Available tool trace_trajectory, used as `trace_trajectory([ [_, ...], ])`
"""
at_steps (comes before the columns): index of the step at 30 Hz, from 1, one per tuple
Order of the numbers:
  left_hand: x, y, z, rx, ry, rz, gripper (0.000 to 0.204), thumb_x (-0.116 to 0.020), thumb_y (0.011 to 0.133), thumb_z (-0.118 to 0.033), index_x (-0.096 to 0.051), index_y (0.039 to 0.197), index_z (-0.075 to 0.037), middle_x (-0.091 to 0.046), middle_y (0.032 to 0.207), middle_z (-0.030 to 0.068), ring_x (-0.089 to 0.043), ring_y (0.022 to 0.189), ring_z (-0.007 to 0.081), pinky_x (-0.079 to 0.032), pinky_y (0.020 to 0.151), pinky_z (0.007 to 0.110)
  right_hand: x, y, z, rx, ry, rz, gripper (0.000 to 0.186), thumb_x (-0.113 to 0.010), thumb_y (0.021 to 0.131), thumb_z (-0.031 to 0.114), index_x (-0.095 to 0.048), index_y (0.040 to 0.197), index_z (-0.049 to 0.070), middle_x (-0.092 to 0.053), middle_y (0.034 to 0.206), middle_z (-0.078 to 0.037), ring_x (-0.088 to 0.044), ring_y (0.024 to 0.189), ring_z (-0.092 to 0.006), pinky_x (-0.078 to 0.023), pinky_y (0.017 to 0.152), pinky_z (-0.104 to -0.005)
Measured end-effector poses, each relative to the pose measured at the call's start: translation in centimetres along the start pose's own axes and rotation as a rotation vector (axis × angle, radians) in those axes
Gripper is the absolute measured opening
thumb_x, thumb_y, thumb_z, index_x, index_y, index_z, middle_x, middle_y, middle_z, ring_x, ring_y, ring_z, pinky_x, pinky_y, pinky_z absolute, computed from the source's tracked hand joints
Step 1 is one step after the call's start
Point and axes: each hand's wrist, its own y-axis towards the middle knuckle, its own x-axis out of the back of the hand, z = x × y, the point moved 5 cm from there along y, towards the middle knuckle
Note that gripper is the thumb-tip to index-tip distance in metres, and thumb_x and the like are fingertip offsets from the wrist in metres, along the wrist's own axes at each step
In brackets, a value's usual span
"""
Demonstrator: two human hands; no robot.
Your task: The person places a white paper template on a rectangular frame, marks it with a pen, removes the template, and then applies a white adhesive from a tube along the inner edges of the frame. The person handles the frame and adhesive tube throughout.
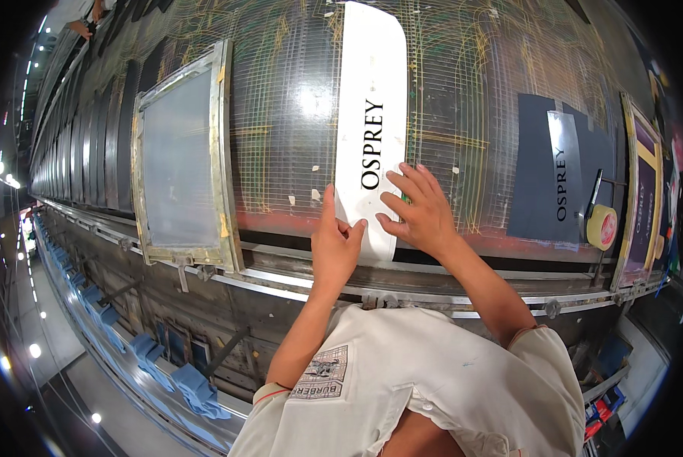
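Straight ahead lengthwise, white strip (369,84), near end between both hands (337,247) (425,217).

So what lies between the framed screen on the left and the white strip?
In the head view, line-marked tabletop and a few small pale scraps lie there, with the left hand at the left edge of the white strip.
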Motion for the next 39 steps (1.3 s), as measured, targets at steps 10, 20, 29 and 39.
trace_trajectory([
  [10, 1.4, -0.5, 0.0, 0.079, 0.528, -0.09, 0.106, -0.08, 0.082, -0.046, -0.019, 0.159, -0.005, -0.068, 0.07, 0.013, -0.069, 0.063, 0.0251, -0.054, 0.063, 0.035, 0.2, -0.1, 0.1, 0.015, -0.012, -0.013, 0.029, -0.075, 0.083, 0.034, -0.068, 0.103, 0.015, -0.06, 0.132, -0.009, -0.049, 0.133, -0.0318, -0.036, 0.115, -0.051],
  [20, 2.4, -1.3, 2.5, 0.117, 0.275, -0.106, 0.111, -0.082, 0.08, -0.047, -0.017, 0.159, -0.004, -0.063, 0.059, 0.0064, -0.062, 0.054, 0.0226, -0.05, 0.057, 0.033, 0.0, 0.2, 0.2, 0.03, -0.023, -0.03, 0.032, -0.079, 0.078, 0.033, -0.069, 0.101, 0.013, -0.061, 0.13, -0.01, -0.051, 0.132, -0.0334, -0.038, 0.113, -0.0529],
  [29, 2.7, -2.3, 2.4, -0.046, 0.141, -0.059, 0.084, -0.083, 0.083, -0.024, -0.038, 0.152, -0.008, -0.059, 0.059, 0.0059, -0.058, 0.053, 0.017, -0.047, 0.056, 0.03, -0.4, 0.0, 0.0, -0.009, 0.003, 0.011, 0.027, -0.078, 0.08, 0.032, -0.068, 0.095, 0.013, -0.061, 0.129, -0.009, -0.051, 0.132, -0.0316, -0.038, 0.114, -0.0516],
  [39, 2.7, -2.2, 1.8, -0.581, 0.505, 0.073, 0.042, -0.081, 0.079, -0.014, -0.075, 0.12, -0.021, -0.052, 0.105, 0.0104, -0.05, 0.096, 0.0267, -0.044, 0.082, 0.037, -0.8, 0.0, -0.4, -0.058, -0.019, 0.042, 0.027, -0.082, 0.075, 0.03, -0.067, 0.093, 0.016, -0.059, 0.134, -0.005, -0.052, 0.133, -0.0284, -0.039, 0.116, -0.0492],
])
